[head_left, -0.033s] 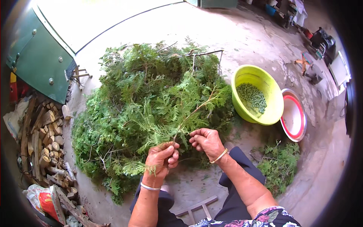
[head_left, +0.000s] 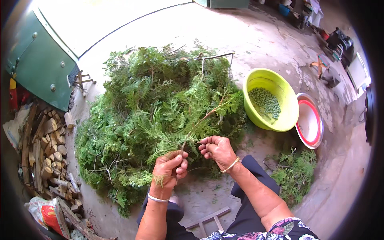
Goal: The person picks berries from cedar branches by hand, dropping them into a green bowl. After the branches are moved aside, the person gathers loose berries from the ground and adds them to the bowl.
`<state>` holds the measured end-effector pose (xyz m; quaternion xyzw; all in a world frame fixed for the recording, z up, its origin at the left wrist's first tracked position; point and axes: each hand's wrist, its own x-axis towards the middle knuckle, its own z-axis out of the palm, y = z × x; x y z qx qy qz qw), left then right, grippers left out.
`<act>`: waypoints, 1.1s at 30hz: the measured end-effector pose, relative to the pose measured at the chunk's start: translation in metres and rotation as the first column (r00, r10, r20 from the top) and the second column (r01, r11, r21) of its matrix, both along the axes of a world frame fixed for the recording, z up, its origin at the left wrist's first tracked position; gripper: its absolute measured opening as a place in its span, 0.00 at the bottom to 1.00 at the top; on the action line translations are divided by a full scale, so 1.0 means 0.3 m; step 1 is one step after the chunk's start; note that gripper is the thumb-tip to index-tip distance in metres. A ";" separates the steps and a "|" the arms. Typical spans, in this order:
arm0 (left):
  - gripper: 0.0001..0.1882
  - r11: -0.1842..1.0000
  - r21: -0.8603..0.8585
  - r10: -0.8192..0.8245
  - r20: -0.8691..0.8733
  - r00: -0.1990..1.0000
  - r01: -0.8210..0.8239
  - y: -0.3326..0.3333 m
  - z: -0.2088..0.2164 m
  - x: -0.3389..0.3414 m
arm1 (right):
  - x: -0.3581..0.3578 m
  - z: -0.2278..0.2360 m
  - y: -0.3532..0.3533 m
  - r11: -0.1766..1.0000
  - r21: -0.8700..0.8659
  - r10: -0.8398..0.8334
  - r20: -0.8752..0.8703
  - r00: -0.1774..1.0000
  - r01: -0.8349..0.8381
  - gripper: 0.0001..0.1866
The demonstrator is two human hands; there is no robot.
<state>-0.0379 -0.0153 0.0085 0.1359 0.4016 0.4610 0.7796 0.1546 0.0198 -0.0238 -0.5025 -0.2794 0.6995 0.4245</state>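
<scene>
My left hand (head_left: 170, 166) is closed round the woody stem of a leafy evergreen branch (head_left: 204, 118), which points up and to the right over a big heap of cut evergreen branches (head_left: 136, 108). A small green frond hangs down over that wrist. Just right of the stem, my right hand (head_left: 218, 150) has thumb and forefinger pinched together at the edge of the foliage. What lies between those fingertips is too small to make out. A yellow-green basin (head_left: 290, 114) tilts beyond the right hand, with many small green seed cones (head_left: 266, 102) inside.
A white basin with a red band (head_left: 311, 122) leans beside the yellow-green one. Nearer me lies a smaller pile of sprigs (head_left: 296, 176). Split firewood (head_left: 50, 148) is stacked at left, below a green metal door (head_left: 40, 68). A wooden frame (head_left: 210, 218) is between my legs.
The view has shifted very slightly. Both hands keep nearly the same pose, the left one still on the branch.
</scene>
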 end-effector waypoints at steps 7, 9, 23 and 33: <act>0.08 1.000 -0.010 0.006 0.093 0.996 -0.005 -0.008 -0.011 -0.017 | 0.061 0.003 -0.009 0.997 -0.062 -0.057 -0.137 0.989 0.048 0.07; 0.08 0.999 -0.028 0.024 0.130 0.991 -0.020 -0.017 -0.020 -0.031 | 0.124 0.011 0.014 0.992 0.014 -0.123 -0.115 0.986 0.125 0.04; 0.09 0.981 0.011 -0.193 -0.017 0.981 0.193 -0.064 -0.037 0.092 | 0.080 0.039 -0.083 0.935 0.308 0.212 -0.080 0.974 -0.179 0.10; 0.16 0.885 0.011 -0.414 -0.441 0.797 0.466 -0.123 -0.085 0.205 | 0.412 0.176 -0.177 0.813 0.495 -0.503 0.332 0.798 0.306 0.09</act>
